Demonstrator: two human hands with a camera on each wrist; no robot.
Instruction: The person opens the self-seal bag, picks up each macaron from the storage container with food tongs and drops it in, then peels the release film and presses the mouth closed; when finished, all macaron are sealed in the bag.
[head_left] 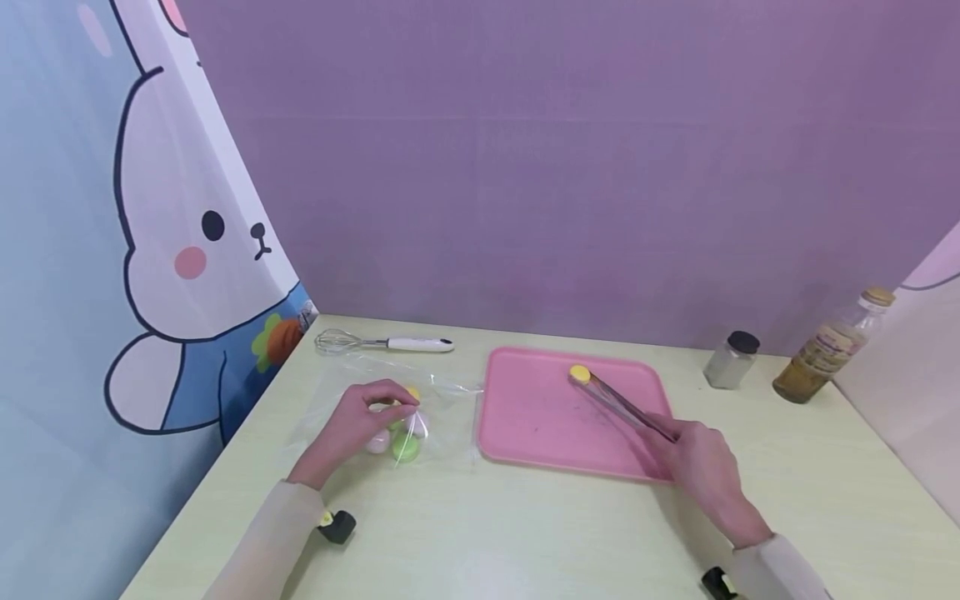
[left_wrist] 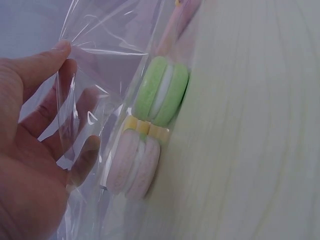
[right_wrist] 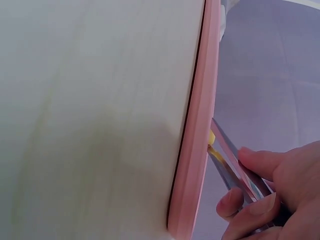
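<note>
Left hand (head_left: 358, 425) pinches bag (head_left: 447, 423); right hand (head_left: 705, 468) grips tongs (head_left: 624, 405). Slackened grip may drop yellow macaron (head_left: 580, 374) beyond right hand.

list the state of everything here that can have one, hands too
Left hand: pinching the bag
Bag: macarons inside
Right hand: gripping the tongs
Tongs: tips at a yellow macaron
Tray: flat on the table
Whisk: lying down
Jar: lid on
Bottle: stoppered, partly filled

No lettering is legible: the bottle label (head_left: 831, 349) beyond the right hand (head_left: 702, 463) and whisk-handle mark (head_left: 442, 342) beyond the left hand (head_left: 362, 422) are blurred.
</note>
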